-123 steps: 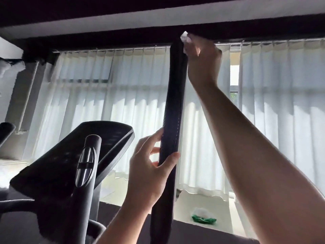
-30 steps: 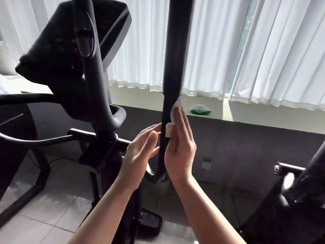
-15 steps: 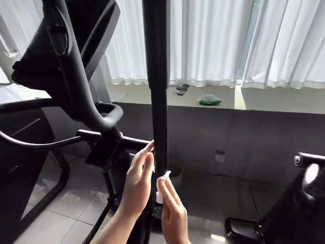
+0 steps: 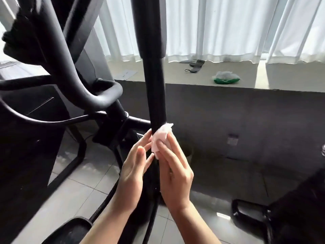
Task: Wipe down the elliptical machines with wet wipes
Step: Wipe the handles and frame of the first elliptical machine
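A black upright handle arm (image 4: 154, 85) of the elliptical machine runs down the middle of the view. A white wet wipe (image 4: 161, 136) lies folded against its lower part. My right hand (image 4: 175, 175) presses the wipe onto the arm with straight fingers. My left hand (image 4: 135, 169) touches the arm's left side with straight fingers, level with the wipe. The machine's console and curved handlebars (image 4: 98, 97) stand at the left.
A green pack of wipes (image 4: 226, 78) and a dark strap (image 4: 196, 65) lie on the window ledge below white curtains. A black pedal (image 4: 70, 229) sits at the bottom left. Part of another machine (image 4: 299, 208) fills the bottom right. The floor is tiled.
My right hand has slid the wipe from the top of the arm down to its lower part. My left hand has followed down alongside, and the view has tilted downward.
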Motion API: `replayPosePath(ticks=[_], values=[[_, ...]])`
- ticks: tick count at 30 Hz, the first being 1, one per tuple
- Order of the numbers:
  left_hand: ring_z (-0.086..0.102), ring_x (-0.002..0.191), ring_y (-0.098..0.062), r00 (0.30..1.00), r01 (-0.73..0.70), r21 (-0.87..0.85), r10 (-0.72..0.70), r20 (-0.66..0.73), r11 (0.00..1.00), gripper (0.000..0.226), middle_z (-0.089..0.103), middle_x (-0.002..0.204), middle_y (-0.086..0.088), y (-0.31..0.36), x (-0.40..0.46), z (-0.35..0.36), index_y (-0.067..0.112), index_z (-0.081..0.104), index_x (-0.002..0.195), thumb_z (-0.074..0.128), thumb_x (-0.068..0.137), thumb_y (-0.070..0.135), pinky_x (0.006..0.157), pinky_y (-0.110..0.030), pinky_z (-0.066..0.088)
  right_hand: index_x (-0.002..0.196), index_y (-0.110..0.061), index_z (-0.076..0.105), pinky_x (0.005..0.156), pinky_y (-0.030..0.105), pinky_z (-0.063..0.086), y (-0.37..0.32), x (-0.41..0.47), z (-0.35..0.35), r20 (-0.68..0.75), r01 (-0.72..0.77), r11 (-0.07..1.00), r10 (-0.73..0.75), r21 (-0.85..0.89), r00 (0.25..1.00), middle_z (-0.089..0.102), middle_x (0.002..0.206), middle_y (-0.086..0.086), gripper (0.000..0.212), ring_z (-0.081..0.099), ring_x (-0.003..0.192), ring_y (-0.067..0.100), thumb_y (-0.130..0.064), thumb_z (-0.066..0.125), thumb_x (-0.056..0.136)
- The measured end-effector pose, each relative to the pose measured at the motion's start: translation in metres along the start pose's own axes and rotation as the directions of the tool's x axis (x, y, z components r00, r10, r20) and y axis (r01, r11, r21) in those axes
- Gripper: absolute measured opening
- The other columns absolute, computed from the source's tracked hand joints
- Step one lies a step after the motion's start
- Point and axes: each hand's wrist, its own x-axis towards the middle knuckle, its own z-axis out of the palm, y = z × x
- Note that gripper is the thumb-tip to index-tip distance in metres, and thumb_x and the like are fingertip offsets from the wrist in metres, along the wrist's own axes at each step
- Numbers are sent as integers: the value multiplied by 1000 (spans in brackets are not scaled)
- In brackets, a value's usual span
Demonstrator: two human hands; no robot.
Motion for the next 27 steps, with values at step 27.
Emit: replayPosePath(ticks=[27], values=[[49, 133, -11, 967, 171, 147, -137, -215, 974, 44, 62, 134, 10, -43, -27, 22, 25, 54, 132, 30, 101, 47, 112, -26, 35, 114, -23, 68, 104, 39, 48, 59, -43, 12, 225, -925, 262, 918, 275, 327, 72, 112, -6, 23, 64, 110, 9, -14, 51, 101]])
